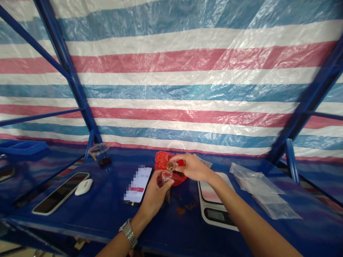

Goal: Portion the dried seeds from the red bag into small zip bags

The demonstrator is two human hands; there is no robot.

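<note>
My left hand [158,189] is closed on a small clear plastic bag [167,175], holding its mouth up over the blue table. Just above that mouth, my right hand [190,166] grips a small clear cup [170,166], tilted, with some brownish bits inside. Behind both hands a red plastic bag [162,159] lies open with dark contents, partly covered by my right hand. Brown crumbs [183,208] are scattered on the table near the bag. To the right, a white digital scale [214,223] sits partly under my right forearm.
Several empty clear bags [264,189] lie at the right. Left of my hands are a lit phone [138,187], a white earphone case [84,187], a dark-screened phone [60,194] and a lidded cup with dark liquid [103,157]. Blue metal posts [77,89] and striped sheeting stand behind.
</note>
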